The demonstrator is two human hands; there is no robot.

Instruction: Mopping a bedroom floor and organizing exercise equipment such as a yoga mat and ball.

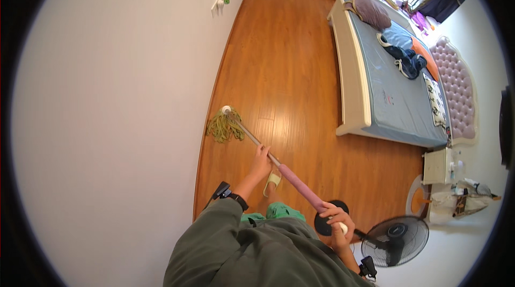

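Observation:
A string mop with greenish-yellow strands rests on the wooden floor beside the left wall. Its thin metal pole slants back toward me and ends in a pink padded grip with a white end cap. Partway down the pole, my left hand is closed around the bare metal. My right hand wraps the top of the handle near the white cap. Just below the pole, a pale slipper shows on my foot.
A bed with a blue sheet, pillows and dark clothing stands at the right. Beyond it is a white nightstand. A black standing fan is close to my right arm. The white wall borders the floor at left.

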